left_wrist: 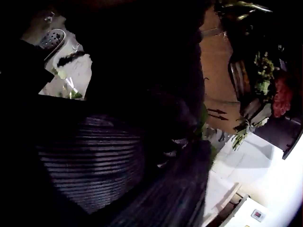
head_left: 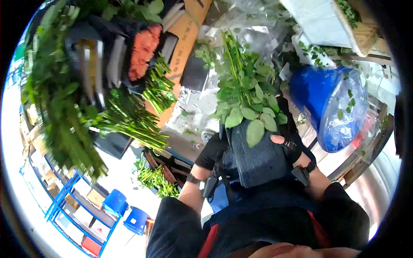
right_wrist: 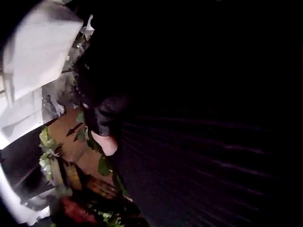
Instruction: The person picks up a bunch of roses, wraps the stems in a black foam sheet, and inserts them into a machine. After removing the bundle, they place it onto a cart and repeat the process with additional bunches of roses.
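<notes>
Dark ribbed corrugated wrap (head_left: 256, 157) lies folded around the near end of a leafy bunch of stems (head_left: 245, 90) in front of the body. The leaves spread out of the wrap and the cut stems point away. My left hand (head_left: 212, 151), in a black glove, grips the left side of the wrap. On the other side my right hand (head_left: 292, 147) holds it, the bare thumb tip over the edge. In the left wrist view the wrap's ribs (left_wrist: 97, 165) show close up. The right wrist view is mostly dark, with the thumb (right_wrist: 108, 144) against the wrap. Most fingers are hidden.
Wrapped bunches with coral-red flowers (head_left: 145, 49) and long green stems (head_left: 133, 120) stand at the left beside a brown cardboard box (head_left: 183, 47). Clear plastic film (head_left: 245, 21) lies ahead. A blue bucket (head_left: 312, 94) stands at the right, a blue shelf rack (head_left: 64, 210) lower left.
</notes>
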Action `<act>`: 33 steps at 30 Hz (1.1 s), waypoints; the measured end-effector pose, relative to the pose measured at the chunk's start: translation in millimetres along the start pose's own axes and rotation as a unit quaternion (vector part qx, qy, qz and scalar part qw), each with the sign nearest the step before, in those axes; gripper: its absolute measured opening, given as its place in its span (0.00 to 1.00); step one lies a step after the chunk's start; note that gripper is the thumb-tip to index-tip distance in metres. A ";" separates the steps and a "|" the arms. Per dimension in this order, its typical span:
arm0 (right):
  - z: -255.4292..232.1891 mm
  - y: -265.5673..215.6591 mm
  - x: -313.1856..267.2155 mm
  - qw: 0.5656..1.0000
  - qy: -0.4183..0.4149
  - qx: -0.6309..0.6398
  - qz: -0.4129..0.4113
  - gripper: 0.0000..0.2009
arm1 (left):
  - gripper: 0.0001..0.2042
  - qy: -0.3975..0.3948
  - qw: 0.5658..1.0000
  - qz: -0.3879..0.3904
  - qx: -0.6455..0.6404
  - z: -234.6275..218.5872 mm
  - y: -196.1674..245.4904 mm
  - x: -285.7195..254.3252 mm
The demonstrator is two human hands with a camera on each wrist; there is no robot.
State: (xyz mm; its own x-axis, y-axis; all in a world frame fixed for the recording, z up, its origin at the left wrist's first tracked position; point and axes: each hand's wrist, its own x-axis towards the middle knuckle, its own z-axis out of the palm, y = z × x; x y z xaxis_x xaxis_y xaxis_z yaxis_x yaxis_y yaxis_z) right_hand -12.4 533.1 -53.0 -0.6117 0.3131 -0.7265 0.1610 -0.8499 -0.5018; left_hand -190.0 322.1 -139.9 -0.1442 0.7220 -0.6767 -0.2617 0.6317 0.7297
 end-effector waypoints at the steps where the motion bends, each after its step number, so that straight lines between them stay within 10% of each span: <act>1: 9.3 -11.4 -9.0 0.999 -0.020 0.012 -0.024 0.36 | 0.20 -0.007 1.000 0.001 -0.016 2.4 12.4 -12.2; 8: 14.7 -69.0 -91.6 0.982 -0.028 -0.105 -0.153 0.38 | 0.20 0.050 0.957 0.262 0.116 38.1 83.1 -39.2; 14: -3.2 -129.2 -169.8 0.976 -0.033 -0.027 -0.216 0.30 | 0.19 0.003 0.943 0.311 0.121 86.5 229.8 -33.9; 17: -31.3 -146.9 -194.5 0.957 0.036 -0.025 -0.286 0.26 | 0.21 0.027 0.830 0.397 0.391 111.3 305.3 -13.6; 20: -73.9 -155.0 -190.9 0.920 0.065 -0.003 -0.388 0.21 | 0.28 -0.182 0.910 0.367 0.064 174.0 377.3 1.4; 27: -114.7 -199.1 -176.4 0.919 0.113 0.136 -0.351 0.25 | 0.20 -0.266 0.950 0.115 0.115 242.7 430.0 91.2; 33: -120.8 -244.2 -172.7 0.832 0.185 0.143 -0.503 0.28 | 0.18 -0.242 0.948 0.144 0.149 256.8 487.1 105.1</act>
State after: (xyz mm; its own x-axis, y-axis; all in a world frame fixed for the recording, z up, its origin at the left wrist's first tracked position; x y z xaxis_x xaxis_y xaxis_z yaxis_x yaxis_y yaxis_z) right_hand 147.5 737.8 138.3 -0.0374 0.9910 -0.1283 -0.5111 -0.1293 -0.8498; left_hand -87.5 778.2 169.5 0.3050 0.8757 -0.3744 0.0134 0.3892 0.9211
